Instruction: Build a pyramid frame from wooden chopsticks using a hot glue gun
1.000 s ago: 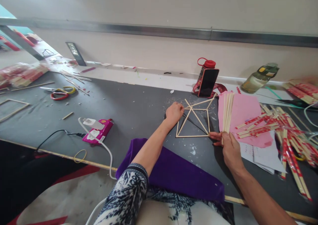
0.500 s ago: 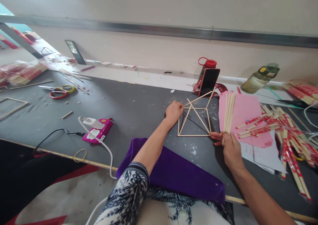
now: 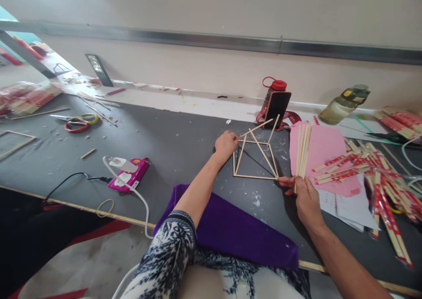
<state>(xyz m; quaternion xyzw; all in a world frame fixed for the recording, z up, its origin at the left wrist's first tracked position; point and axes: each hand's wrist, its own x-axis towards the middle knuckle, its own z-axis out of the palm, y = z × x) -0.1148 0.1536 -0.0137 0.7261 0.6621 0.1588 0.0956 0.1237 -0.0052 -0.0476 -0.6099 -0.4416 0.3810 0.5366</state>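
left hand [image 3: 225, 143]: grip closed on far-left joint of stick frame [image 3: 254, 158], that side lifted
stick frame: mid worktop [image 3: 171, 145], near phone [image 3: 276, 110]
right hand [image 3: 305, 198]: grip closed on stick bundle [image 3: 302, 149] over pink paper [image 3: 325, 151]

Two hands work at the tabletop [image 3: 171, 140]: the left hand [image 3: 226, 144] and the right hand [image 3: 305, 198]. There are one stick frame [image 3: 255, 156], one stick bundle [image 3: 302, 149], two bottles [image 3: 275, 88] [image 3: 344, 103], one phone [image 3: 277, 110]. One pink sheet [image 3: 325, 158], one purple cloth [image 3: 231, 228] and one pair of scissors [image 3: 77, 122] complete it.
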